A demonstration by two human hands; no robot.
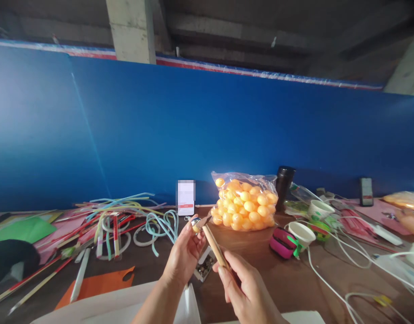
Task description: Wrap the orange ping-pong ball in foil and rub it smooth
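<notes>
Blue wall (207, 130) stands behind a brown table (252, 254); the left hand (185, 252) holds a small shiny round piece (195, 224) between thumb and fingers, above the table; the right hand (244, 281) has its fingers closed around the wooden handle of a hammer-like tool (214, 245), whose dark head is next to the shiny piece, though I cannot tell if they touch; below, between the hands, is a small box (204, 266) with metal pieces; farther back, a phone (186, 197) stands near a clear bag of orange balls (245, 204), and to the left lies a pile of coloured tubes (126, 206)
</notes>
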